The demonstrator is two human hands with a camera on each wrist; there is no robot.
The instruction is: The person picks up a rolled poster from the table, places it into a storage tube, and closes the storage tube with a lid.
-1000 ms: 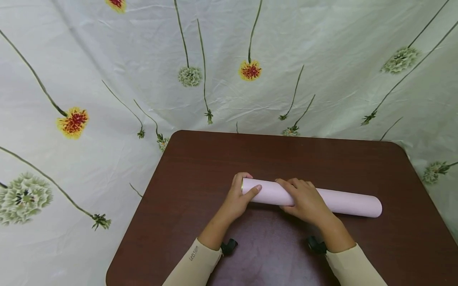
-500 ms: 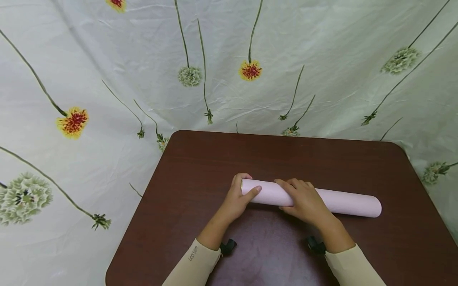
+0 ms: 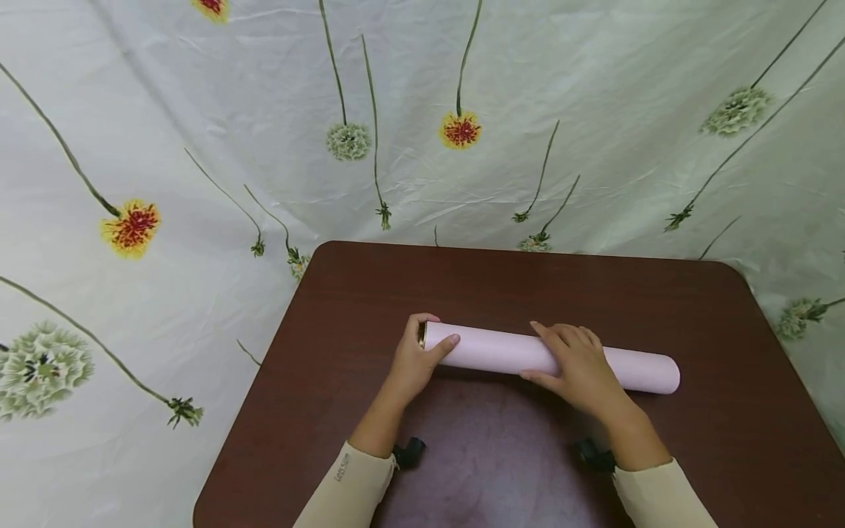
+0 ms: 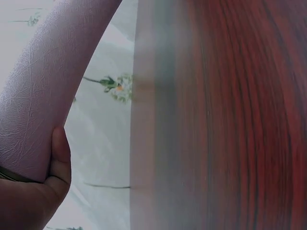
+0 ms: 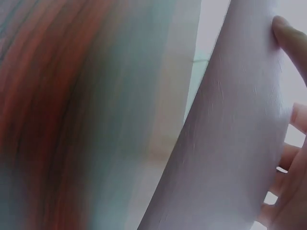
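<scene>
A long pale pink tube (image 3: 502, 350) with a textured skin and a gold rim at its left end lies crosswise before me in the head view. My left hand (image 3: 411, 363) grips it at that rimmed end, thumb along the near side and fingers behind the end. In the left wrist view, the left hand (image 4: 36, 199) wraps the tube (image 4: 43, 91) near the rim. My right hand (image 3: 584, 367) spans the tube right of its middle, index finger stretched out. The right wrist view shows its thumb (image 5: 292, 43) touching the tube (image 5: 225, 124), with spread fingers beside it.
A dark reddish-brown table (image 3: 370, 286) with rounded corners extends beneath the hands. Behind and to the left hangs a pale cloth (image 3: 264, 95) printed with flowers. A dark strap piece (image 3: 411, 452) sits at the left wrist, another (image 3: 594, 455) at the right.
The tube and left hand have shifted left and slightly away from me. The right hand has moved a little right along the tube, its index finger and thumb spread wider.
</scene>
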